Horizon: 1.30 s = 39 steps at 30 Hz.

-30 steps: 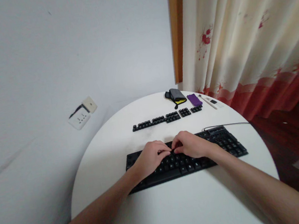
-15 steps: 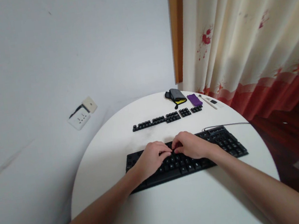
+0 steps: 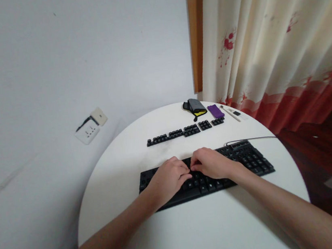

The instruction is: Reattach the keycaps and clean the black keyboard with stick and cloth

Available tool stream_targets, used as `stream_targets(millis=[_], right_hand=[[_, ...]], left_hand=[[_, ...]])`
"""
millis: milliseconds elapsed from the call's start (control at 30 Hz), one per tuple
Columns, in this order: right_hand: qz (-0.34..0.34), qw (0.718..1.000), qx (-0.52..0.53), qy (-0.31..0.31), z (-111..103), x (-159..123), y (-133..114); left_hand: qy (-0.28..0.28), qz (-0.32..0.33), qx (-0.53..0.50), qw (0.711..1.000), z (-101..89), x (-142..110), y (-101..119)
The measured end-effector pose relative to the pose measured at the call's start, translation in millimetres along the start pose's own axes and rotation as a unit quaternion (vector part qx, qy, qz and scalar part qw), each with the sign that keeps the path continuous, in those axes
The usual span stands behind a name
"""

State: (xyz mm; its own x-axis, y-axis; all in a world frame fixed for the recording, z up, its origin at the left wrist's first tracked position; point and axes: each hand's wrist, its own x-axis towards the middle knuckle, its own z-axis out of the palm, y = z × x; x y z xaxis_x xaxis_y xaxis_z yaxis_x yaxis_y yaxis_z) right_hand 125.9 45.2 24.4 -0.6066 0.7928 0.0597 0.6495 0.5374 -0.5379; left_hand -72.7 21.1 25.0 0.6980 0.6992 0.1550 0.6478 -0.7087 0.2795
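A black keyboard (image 3: pixel 252 161) lies across the white table in front of me, partly covered by my hands. My left hand (image 3: pixel 172 177) is closed, its fingertips pinched together over the upper middle of the keys. Facing it, my right hand (image 3: pixel 210 163) is also closed, with thumb and fingers bunched at the same spot. The fingertips almost meet; whatever they pinch is too small and hidden to make out. Behind the keyboard, loose black keycaps (image 3: pixel 191 130) stand in a row of several groups.
A grey and yellow cloth (image 3: pixel 196 106) and a purple cloth (image 3: pixel 215 111) lie at the table's back edge, beside a thin white brush-like tool (image 3: pixel 231 114). The keyboard's cable (image 3: pixel 256 138) runs off to the right. A wall socket (image 3: pixel 88 132) is at left, curtains (image 3: pixel 254 47) at right.
My left hand has shifted slightly, its fingers tilting toward the right hand. The right hand stays at nearly the same spot. The keyboard and loose keycaps look unchanged.
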Motion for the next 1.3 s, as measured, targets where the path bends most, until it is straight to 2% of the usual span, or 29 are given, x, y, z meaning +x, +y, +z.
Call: stream_targets(millis=[167,300,433,667,867,967,1033,1133,1300], right_hand=[[0.009,0.999,0.035,0.008,5,5,6],[0.040,0.999,0.009,0.036,7,9,9],[0.069,0.997,-0.010,0.023,8,10,8],[0.073,0.996,-0.036,0.029,7,7,6],[0.070,0.997,-0.005,0.023,4,7,9],[0.069,0.996,0.048,0.020,2,10,15],[0.086,0.994,0.052,0.052,0,13,21],[0.123,0.985,-0.005,0.119,-1,18,30],[0.149,0.970,-0.100,0.163,2,22,40]], left_hand=[[-0.013,0.001,0.027,1.000,-7.6,-3,5],[-0.021,-0.005,0.033,0.999,-10.5,-4,7],[-0.025,-0.011,0.040,0.999,-10.3,-3,9],[-0.023,-0.009,0.032,0.999,-8.3,-3,8],[0.008,-0.046,-0.024,0.999,-4.3,2,-2],[0.051,-0.057,-0.065,0.995,0.4,7,-8],[0.090,-0.067,-0.083,0.990,3.3,10,-12],[0.128,-0.088,-0.092,0.984,4.8,12,-18],[0.121,-0.131,-0.069,0.982,1.3,18,-32]])
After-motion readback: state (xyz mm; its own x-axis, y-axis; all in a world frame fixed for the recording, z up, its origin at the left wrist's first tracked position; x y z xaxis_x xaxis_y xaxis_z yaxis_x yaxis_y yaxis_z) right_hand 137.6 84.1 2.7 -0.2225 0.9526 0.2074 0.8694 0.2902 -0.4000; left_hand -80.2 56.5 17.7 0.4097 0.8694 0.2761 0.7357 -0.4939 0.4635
